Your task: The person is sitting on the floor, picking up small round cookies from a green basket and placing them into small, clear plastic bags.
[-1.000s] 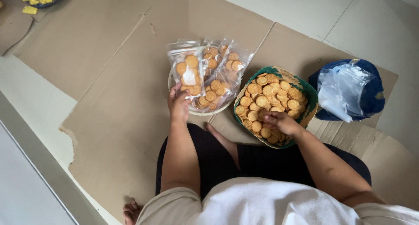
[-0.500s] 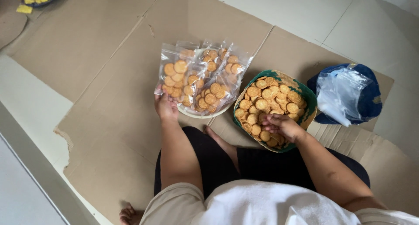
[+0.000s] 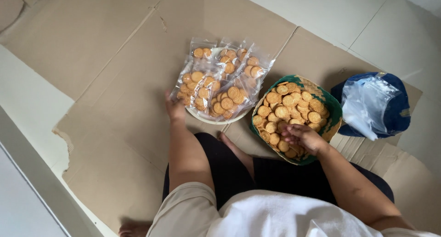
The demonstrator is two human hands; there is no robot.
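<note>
About five clear cookie packets (image 3: 216, 80) are heaped on one white plate (image 3: 216, 119), the nearest pinched by left hand (image 3: 175, 109) fingers. Loose cookies in one woven basket (image 3: 331, 109) are gathered under curled right hand (image 3: 302, 137) fingers.

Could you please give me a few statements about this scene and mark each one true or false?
1. The right hand rests in the basket of loose biscuits. True.
2. The left hand is inside the blue bag. False: it is at the filled packets on the white dish.
3. The basket is empty. False: it holds many round biscuits.
4. Everything sits on flattened cardboard. True.
5. The blue bag lies right of the basket. True.
</note>
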